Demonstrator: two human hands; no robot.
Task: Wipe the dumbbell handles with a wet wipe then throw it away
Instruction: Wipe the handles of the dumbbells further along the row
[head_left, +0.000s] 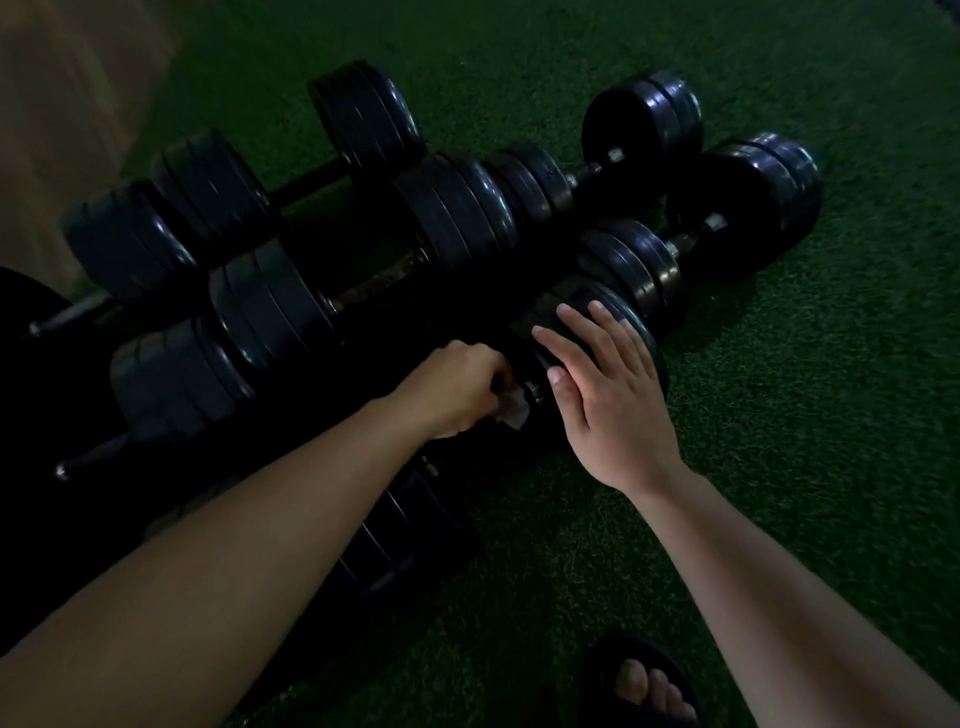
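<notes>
Several black plate dumbbells lie side by side on green turf. My left hand (457, 389) is closed around a white wet wipe (515, 411), pressed on the handle of the nearest dumbbell; the handle itself is mostly hidden under the hand. My right hand (602, 384) rests flat, fingers spread, on that dumbbell's right-hand stack of plates (597, 306). Its left-hand plates (176, 379) lie further left in shadow.
More dumbbells (644, 130) (748, 202) lie beyond, on the right. Another dark plate stack (395, 540) sits under my left forearm. A foot in a black sandal (649, 686) stands at the bottom. Green turf (805, 415) stretches right; a tan floor strip (62, 104) lies upper left.
</notes>
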